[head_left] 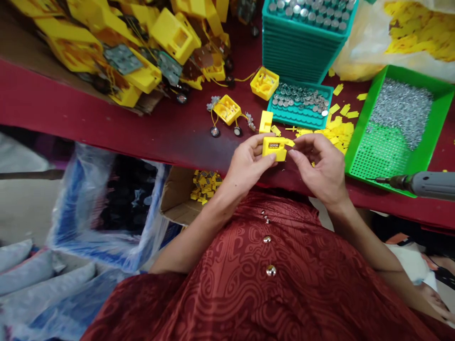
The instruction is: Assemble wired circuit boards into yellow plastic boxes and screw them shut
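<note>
My left hand (250, 158) grips a small yellow plastic housing (268, 154), with silvery button cells (273, 146) showing in its slot. At the housing's right end, my right hand (322, 163) pinches a small yellow cover piece (290, 142) between thumb and forefinger. Just beyond my hands lies another yellow part (266, 121). A teal tray (302, 118) of button cells sits behind it. To its right is a pile of loose yellow covers (337, 132). An opened yellow case (227, 110) with wires and small round parts lies to the left.
A green basket (386, 156) of small metal screws stands at right, with a grey power screwdriver (426, 183) across its near corner. Stacked teal trays (295, 52) rise at the back. Yellow housings (174, 35) are heaped at upper left. A plastic-lined blue crate (74, 237) and cardboard box (177, 203) sit below the table.
</note>
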Demonstrator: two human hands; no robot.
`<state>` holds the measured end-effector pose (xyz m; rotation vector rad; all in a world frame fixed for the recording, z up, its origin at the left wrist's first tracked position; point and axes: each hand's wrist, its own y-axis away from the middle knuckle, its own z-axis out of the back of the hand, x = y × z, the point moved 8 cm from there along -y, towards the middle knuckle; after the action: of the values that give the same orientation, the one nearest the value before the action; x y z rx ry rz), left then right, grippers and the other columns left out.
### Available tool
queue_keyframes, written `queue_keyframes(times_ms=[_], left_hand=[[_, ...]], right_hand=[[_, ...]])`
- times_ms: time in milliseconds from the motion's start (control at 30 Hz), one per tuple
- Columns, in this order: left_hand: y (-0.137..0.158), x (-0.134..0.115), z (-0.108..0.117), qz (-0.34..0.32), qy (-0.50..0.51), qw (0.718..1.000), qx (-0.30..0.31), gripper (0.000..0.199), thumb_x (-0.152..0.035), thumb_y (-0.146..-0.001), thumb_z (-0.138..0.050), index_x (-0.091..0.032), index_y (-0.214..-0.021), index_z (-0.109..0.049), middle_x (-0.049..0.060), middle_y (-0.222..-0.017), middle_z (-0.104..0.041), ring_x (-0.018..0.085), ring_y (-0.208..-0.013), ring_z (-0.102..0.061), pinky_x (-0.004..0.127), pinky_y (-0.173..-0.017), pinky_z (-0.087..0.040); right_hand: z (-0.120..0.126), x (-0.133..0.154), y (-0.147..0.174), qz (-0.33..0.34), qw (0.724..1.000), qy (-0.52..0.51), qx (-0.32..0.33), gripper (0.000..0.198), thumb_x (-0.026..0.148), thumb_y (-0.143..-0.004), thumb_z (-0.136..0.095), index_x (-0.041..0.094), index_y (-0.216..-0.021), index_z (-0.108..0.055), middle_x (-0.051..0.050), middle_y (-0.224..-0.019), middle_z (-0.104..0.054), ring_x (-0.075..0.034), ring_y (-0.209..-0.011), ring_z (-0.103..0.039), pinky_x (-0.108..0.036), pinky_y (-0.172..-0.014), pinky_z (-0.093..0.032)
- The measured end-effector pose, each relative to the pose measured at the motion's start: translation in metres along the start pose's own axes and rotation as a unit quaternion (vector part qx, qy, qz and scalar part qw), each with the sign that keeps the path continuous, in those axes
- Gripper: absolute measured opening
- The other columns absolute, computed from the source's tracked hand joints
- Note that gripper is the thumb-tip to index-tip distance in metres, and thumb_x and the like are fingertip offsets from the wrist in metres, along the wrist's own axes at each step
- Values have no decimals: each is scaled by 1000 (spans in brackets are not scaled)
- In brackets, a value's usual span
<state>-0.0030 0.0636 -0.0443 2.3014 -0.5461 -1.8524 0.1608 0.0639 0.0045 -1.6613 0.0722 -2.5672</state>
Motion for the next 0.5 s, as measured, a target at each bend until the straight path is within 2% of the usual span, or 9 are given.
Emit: queue_keyframes(times_ms=[67, 200, 267, 367, 433, 500], left_hand=[[-1, -1, -2, -23, -34, 999, -11, 48, -19, -85, -76, -15, -132, -66, 16, -135, -81, 24, -120, -80, 34, -100, -66], [5, -13, -4, -77, -167, 982, -50, 47, -20, -92, -70, -18, -140, -67, 13, -137, -81, 24, -121, -80, 36, -103, -65], [9, -26, -6, -109, -271, 954, -64, 47, -19, -94, -68, -18, -141, -69, 13, -135, -82, 25, -119, -81, 39, -106, -64], [10, -44, -13, -147, -418, 894, -58, 47, -16, -94, -65, -12, -141, -71, 17, -129, -83, 30, -116, -81, 43, -105, -63], [7, -53, -17, -165, -482, 859, -53, 47, -16, -95, -62, -9, -141, -71, 19, -124, -84, 32, -113, -82, 44, -100, -64], [3, -60, -21, -182, -510, 839, -50, 46, -15, -96, -60, -10, -140, -71, 19, -121, -85, 32, -109, -82, 43, -96, -64]], right_hand=[[-2, -3, -2, -23, 1000, -8, -11, 25, 39, -90, -72, 20, -107, -69, -5, -105, -77, -13, -83, -69, -27, -73, -60], [-19, -15, -12, -85, 994, -56, 47, 37, 40, -86, -75, 19, -116, -71, -7, -113, -78, -12, -76, -67, -28, -68, -59], [-27, -20, -17, -106, 989, -61, 78, 38, 39, -84, -74, 18, -116, -73, -6, -107, -78, -13, -75, -67, -30, -69, -59], [-35, -26, -25, -133, 983, -67, 110, 37, 36, -82, -71, 17, -114, -73, -6, -97, -76, -14, -75, -65, -29, -67, -56], [-36, -27, -31, -143, 979, -79, 119, 35, 35, -82, -69, 16, -110, -72, -6, -93, -74, -15, -76, -65, -28, -65, -54], [-37, -24, -35, -146, 978, -89, 119, 31, 33, -80, -66, 15, -105, -71, -6, -90, -73, -15, -77, -66, -27, -64, -54]])
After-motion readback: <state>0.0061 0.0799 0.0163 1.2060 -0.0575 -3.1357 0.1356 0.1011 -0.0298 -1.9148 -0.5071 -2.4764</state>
